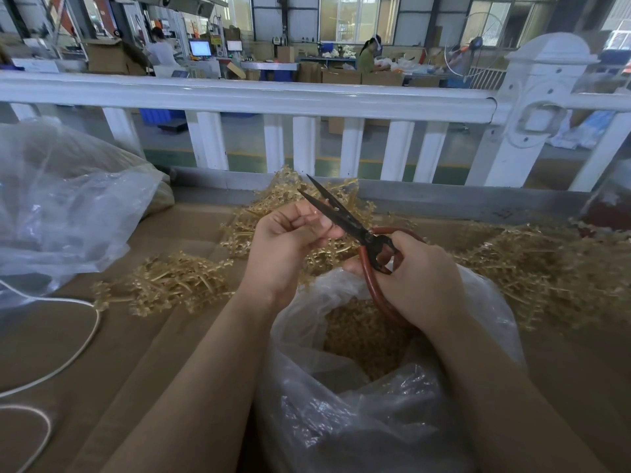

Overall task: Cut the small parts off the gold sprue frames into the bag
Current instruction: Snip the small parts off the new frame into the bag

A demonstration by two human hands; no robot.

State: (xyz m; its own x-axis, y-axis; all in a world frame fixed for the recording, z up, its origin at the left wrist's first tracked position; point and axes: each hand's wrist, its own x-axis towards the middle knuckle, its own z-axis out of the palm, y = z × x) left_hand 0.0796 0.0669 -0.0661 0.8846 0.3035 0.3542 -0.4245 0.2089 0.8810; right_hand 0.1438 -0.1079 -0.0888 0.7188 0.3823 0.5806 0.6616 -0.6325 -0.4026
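Gold plastic sprue frames (177, 285), heaped mid-desk: judged light, brittle; small piece pinched by left hand (290, 240), open black red-handled scissors (345, 218) gripped by right hand (420, 278).

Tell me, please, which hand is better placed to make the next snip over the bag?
The right hand: it already grips the scissors, blades apart above the bag. The left hand is curled beside the blades, seemingly holding the piece.

A brown cardboard-covered tabletop (191, 230) carries heaps of gold sprue frames (170, 285); a clear bag (392, 404) of cut parts sits near; another plastic bag (68, 213) lies left; a white cord (82, 339) loops beside it.
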